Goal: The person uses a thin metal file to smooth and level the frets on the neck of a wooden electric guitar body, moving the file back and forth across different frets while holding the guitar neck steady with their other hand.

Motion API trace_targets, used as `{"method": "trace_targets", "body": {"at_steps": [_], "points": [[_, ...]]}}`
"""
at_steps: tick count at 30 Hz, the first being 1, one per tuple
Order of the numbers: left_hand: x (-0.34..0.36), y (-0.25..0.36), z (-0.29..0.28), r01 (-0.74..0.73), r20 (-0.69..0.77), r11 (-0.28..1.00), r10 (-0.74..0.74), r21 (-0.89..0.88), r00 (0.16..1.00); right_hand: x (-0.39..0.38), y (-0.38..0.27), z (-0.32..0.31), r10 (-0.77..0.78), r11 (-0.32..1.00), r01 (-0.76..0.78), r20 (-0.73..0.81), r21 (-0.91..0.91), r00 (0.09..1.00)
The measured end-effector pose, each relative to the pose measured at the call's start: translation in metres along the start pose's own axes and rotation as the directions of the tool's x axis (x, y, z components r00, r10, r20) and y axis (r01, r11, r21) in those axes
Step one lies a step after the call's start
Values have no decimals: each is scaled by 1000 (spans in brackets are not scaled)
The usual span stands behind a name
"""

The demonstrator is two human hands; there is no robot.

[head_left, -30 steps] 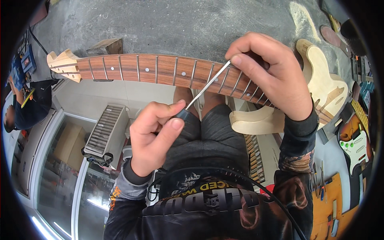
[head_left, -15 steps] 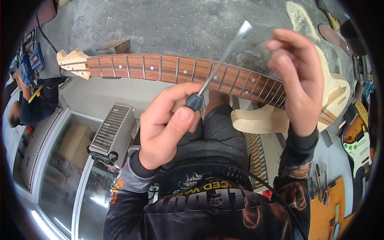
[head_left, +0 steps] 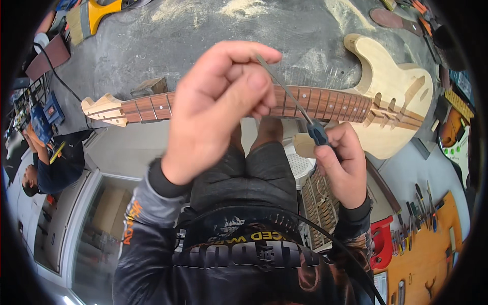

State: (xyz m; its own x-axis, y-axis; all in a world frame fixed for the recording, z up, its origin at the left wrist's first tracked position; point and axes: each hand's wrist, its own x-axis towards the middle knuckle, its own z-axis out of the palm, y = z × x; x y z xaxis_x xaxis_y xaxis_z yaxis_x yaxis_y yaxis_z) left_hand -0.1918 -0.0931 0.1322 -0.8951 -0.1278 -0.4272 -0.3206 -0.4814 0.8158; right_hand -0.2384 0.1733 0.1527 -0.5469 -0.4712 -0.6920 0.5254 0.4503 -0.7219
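My right hand [head_left: 341, 168] grips the dark handle [head_left: 317, 133] of a tool with a slim metal shaft [head_left: 284, 89], angled up to the left. My left hand [head_left: 213, 112] is curled around the shaft's upper end, index finger at the tip. Both hands are above an unfinished electric guitar lying crosswise at the bench edge: a pale wooden body [head_left: 391, 132] with cut cavities at right, a reddish-brown fretboard [head_left: 147, 109] with metal frets and round dot inlays, and a pale headstock [head_left: 101, 109] at left. My left hand hides part of the fretboard.
The grey dusty bench [head_left: 305, 30] carries a wide brush [head_left: 94, 15], a wooden block [head_left: 150, 86] and assorted tools around its rim. A co-worker [head_left: 61, 157] is at the left. At lower right are hand tools on a wooden board [head_left: 432, 254] and a red tool [head_left: 380, 244].
The handle has passed from my left hand to my right, which moved down. My left hand rose to the shaft's tip, and the tool now slants the other way. The view has also shifted.
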Motion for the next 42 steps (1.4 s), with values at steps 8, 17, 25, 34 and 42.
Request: {"method": "trace_targets", "body": {"at_steps": [8, 17, 25, 34, 42], "points": [[61, 1, -35, -367, 433, 563, 18, 740, 901, -18, 17, 13, 46, 999, -49, -179, -12, 983], [68, -8, -42, -114, 383, 704, -237, 701, 893, -20, 24, 23, 140, 990, -133, -225, 43, 964], [70, -13, -41, -34, 354, 756, -266, 654, 896, -25, 27, 31, 32, 999, -32, -267, 7, 963], [70, -6, -41, 35, 325, 731, -345, 681, 880, -21, 23, 20, 84, 991, -64, -179, 118, 980], [69, -2, -58, -129, 313, 638, -183, 759, 932, 7, 26, 27, -243, 933, 172, -202, -315, 949]]}}
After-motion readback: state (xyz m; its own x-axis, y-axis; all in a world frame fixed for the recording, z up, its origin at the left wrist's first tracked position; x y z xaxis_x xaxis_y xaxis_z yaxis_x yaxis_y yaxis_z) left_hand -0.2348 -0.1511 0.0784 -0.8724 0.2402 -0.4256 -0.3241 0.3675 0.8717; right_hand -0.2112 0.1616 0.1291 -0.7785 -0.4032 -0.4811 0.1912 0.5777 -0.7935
